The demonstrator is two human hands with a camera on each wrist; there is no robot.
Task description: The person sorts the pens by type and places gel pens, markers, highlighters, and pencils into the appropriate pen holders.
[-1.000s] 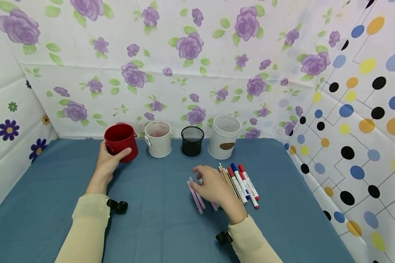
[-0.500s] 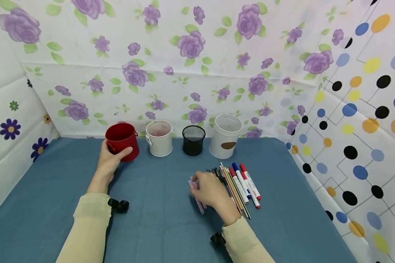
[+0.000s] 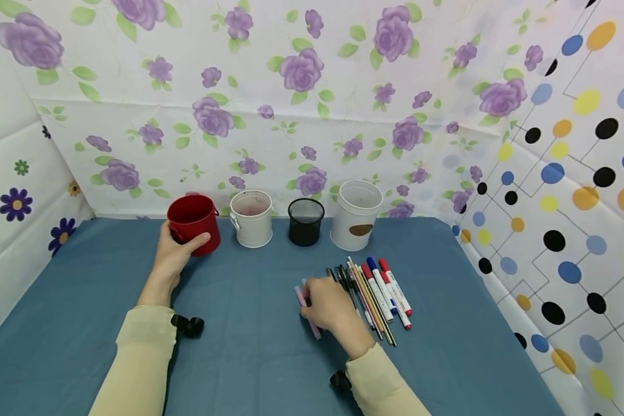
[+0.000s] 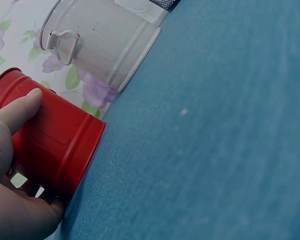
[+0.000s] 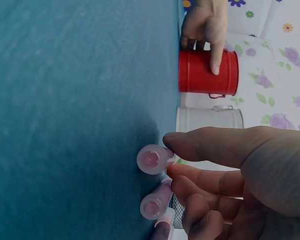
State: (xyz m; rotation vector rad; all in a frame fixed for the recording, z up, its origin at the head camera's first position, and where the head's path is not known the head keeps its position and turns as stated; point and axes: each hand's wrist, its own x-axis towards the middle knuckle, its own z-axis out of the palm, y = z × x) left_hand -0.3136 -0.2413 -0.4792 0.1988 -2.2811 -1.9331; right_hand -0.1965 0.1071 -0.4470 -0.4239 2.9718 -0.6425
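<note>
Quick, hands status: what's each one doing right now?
Left hand: grips the red bucket, thumb across its side.
Right hand: pinches a pink pen between thumb and forefinger; more pink pens lie beside it.

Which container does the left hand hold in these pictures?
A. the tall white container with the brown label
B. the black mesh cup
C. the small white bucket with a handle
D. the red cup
D: the left hand is wrapped around the red cup, with its thumb lying on the cup's side, while the other three containers stand untouched in the row.
</note>
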